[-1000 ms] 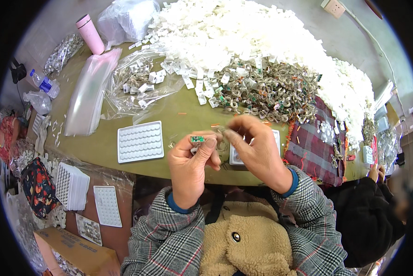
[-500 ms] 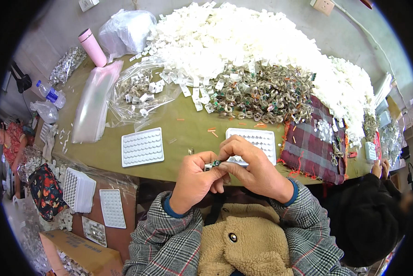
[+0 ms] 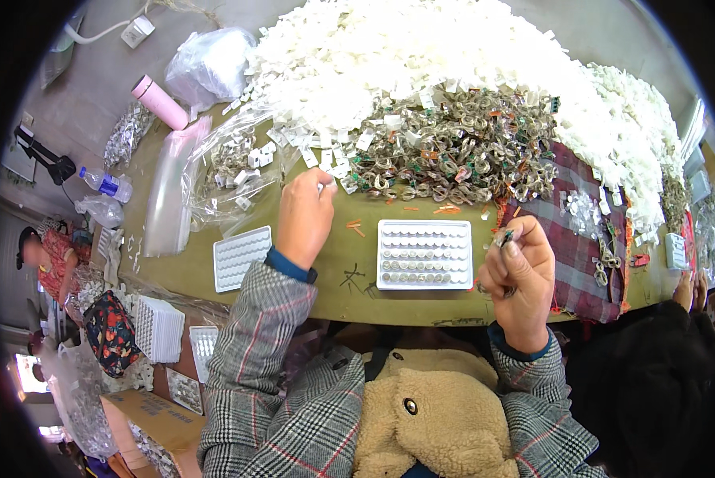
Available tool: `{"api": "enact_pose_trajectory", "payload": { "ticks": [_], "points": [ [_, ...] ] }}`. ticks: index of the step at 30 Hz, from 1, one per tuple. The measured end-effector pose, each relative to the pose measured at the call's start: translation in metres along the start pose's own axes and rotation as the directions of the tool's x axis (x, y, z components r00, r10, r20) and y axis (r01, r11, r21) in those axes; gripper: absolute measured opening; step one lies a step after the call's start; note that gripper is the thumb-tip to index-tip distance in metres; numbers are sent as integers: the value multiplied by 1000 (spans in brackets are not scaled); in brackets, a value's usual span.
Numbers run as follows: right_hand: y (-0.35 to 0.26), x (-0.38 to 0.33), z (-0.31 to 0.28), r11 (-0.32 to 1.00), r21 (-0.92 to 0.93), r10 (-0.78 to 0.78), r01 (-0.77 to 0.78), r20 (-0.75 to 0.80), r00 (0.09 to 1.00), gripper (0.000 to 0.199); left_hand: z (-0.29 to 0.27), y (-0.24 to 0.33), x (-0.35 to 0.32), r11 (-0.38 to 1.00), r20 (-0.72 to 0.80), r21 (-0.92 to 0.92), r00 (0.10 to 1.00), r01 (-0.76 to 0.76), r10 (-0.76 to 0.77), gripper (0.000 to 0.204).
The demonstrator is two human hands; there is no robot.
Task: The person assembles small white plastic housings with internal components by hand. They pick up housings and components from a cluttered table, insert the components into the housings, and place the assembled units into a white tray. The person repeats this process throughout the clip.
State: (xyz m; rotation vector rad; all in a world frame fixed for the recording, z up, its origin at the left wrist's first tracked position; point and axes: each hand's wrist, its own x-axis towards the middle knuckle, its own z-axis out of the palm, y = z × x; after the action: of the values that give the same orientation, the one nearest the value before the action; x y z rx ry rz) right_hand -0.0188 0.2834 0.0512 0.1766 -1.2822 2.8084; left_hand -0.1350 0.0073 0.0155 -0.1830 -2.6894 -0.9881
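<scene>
White slotted tray (image 3: 424, 254) lay on the counter (image 3: 334, 263), most rows filled. Beyond the tray, the left hand (image 3: 303, 215) pinched a white piece at the edge of the ring heap (image 3: 453, 155). Just right of the tray, the right hand (image 3: 521, 271) was clamped on a small ring piece (image 3: 504, 237); much of the heap remained.

Hands, joined over the near table edge 0.5 s ago, are now well apart. Left hand (image 3: 304, 217) is extended forward, fingertips at the near edge of the white tab pile (image 3: 334, 163), no longer at the small piece. Right hand (image 3: 521, 271) has shifted right of the filled white tray (image 3: 424, 254), pinching a small dark piece (image 3: 504, 237) alone.
</scene>
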Motion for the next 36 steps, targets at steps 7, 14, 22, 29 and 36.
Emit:
{"api": "enact_pose_trajectory", "payload": {
  "ticks": [7, 14, 22, 29, 36],
  "points": [
    [1, -15, -13, 982, -172, 71, -73, -19, 997, 12, 30, -28, 27, 978, -9, 206, 999, -40, 43, 10],
    [5, -20, -14, 964, -216, 164, -156, 20, 986, 12, 22, -32, 16, 974, 42, 216, 997, -74, 66, 7],
    [10, -18, 1, 975, 24, 219, -219, -2, 976, 9, -13, 13, -29, 974, -108, 116, 972, -197, 209, 13],
    [28, -6, 23, 953, 149, 268, -263, -11, 963, 14, -22, 65, -99, 729, 132, 40, 726, -684, 674, 27],
    [20, -7, 23, 937, 79, 342, -341, -3, 940, 25, -6, 74, -118, 786, 35, -510, 904, -350, 426, 22]
  ]
}}
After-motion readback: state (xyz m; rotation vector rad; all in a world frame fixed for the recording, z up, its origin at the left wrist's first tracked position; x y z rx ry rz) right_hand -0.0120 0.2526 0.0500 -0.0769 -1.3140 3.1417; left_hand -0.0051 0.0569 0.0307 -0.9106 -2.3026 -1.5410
